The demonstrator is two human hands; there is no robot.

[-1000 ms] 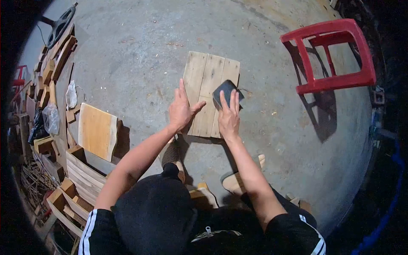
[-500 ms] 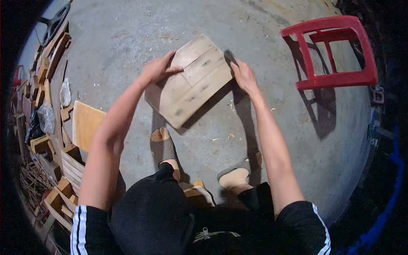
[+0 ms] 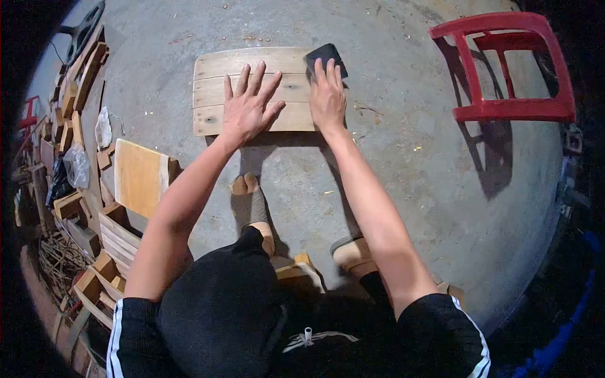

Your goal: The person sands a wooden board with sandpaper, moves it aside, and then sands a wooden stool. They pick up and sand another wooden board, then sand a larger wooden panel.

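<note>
A pale wooden panel (image 3: 208,94) made of joined slats lies level over the floor, its left edge rounded at the upper corner. My left hand (image 3: 249,113) rests flat on its middle, fingers spread, holding nothing else. At the panel's right end my right hand (image 3: 328,101) presses a black sheet of sandpaper (image 3: 324,53) onto the wood, fingers stretched over it and close together. The sandpaper's far part sticks out past my fingertips. What supports the panel underneath is hidden.
A red stool frame (image 3: 469,113) stands on the concrete floor (image 3: 403,189) at the right. On the left are a yellowish wooden board (image 3: 138,179), wooden box-like pieces (image 3: 120,236), offcuts (image 3: 88,75) and a clear plastic bag (image 3: 77,165). My sandalled feet are below the panel.
The panel has turned from a tilted, hand-held position to lying level, straight across in front of me. My left hand has moved from its edge onto its top; my right hand now presses the sandpaper on it.
</note>
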